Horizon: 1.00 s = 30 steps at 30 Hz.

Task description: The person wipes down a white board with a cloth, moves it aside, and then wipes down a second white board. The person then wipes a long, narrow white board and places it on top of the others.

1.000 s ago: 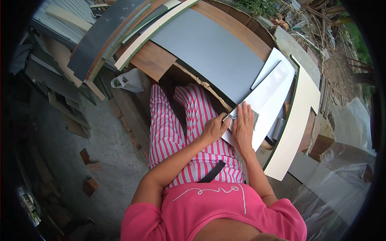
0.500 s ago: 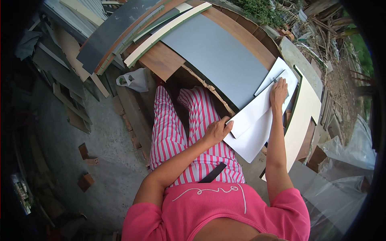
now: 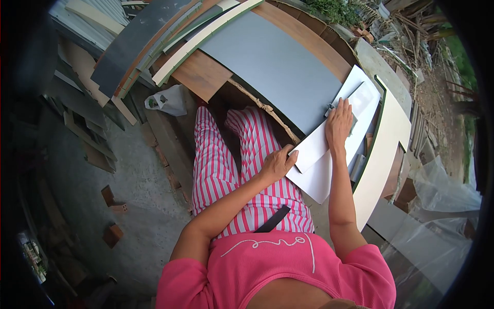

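A narrow white board (image 3: 312, 149) lies slantwise over a wider white sheet (image 3: 318, 181) at the edge of the bench. My left hand (image 3: 278, 162) grips the near corner of the narrow board, thumb on top and fingers curled at its edge. Farther up the same board, my right hand (image 3: 338, 124) is closed over a small grey tool (image 3: 329, 108). Parts of that tool stick out on both sides of the fingers, and its kind is mostly hidden. Under the far end of the boards sits a large grey panel (image 3: 278, 67).
Cream strips (image 3: 206, 44) and brown wood panels (image 3: 203, 77) are stacked on the bench. A long cream board (image 3: 383, 154) lies to the right. Clear plastic sheeting (image 3: 437, 242) is at lower right, a white plastic bag (image 3: 170, 100) at left, and brick pieces (image 3: 113, 234) on the floor.
My right hand has moved left and slightly down along the narrow board with the grey tool, uncovering the board's far end. My left hand stays at the near corner.
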Tool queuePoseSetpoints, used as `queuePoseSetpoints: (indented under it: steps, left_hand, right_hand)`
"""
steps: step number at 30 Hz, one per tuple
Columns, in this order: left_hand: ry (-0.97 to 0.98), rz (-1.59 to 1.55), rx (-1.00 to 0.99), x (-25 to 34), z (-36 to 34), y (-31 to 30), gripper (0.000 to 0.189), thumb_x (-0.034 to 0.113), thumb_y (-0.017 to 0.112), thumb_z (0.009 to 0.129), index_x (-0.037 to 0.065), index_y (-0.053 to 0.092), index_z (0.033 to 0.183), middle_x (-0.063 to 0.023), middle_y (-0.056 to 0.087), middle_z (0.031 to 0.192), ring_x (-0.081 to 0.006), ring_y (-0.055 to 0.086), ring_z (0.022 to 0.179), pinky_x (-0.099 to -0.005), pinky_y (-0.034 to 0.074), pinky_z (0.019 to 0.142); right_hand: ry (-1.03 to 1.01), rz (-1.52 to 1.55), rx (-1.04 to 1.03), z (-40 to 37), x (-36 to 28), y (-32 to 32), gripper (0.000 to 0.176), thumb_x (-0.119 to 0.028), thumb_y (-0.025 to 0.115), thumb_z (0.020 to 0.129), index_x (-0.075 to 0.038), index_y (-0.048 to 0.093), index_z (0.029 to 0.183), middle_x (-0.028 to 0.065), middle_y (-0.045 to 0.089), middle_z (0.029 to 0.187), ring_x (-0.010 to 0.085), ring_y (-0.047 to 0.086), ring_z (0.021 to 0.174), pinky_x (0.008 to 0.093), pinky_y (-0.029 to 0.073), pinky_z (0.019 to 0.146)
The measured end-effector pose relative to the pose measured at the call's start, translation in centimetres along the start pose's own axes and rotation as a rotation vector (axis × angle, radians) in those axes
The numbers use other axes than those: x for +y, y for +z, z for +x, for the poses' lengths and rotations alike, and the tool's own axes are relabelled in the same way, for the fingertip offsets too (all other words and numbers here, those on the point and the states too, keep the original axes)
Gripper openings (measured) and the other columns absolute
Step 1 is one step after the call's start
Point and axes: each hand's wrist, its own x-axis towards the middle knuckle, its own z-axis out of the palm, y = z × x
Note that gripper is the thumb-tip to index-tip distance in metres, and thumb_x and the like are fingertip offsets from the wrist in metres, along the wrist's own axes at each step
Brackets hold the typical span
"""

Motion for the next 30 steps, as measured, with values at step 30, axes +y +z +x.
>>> queuePoseSetpoints:
  steps: [30]
  left_hand:
    - [-0.012, -0.005, 0.028, 0.4, -0.1, -0.2, 0.053, 0.047, 0.036, 0.095, -0.003, 0.054, 0.099, -0.0233, 0.06, 0.067, -0.0407, 0.061, 0.067, -0.0461, 0.048, 0.063]
  right_hand:
    - [0.153, -0.136, 0.12, 12.5, 13.2, 5.5, 0.048, -0.027, 0.035, 0.093, -0.002, 0.041, 0.135, 0.0218, 0.038, 0.14, 0.0419, 0.032, 0.13, 0.0463, 0.025, 0.108]
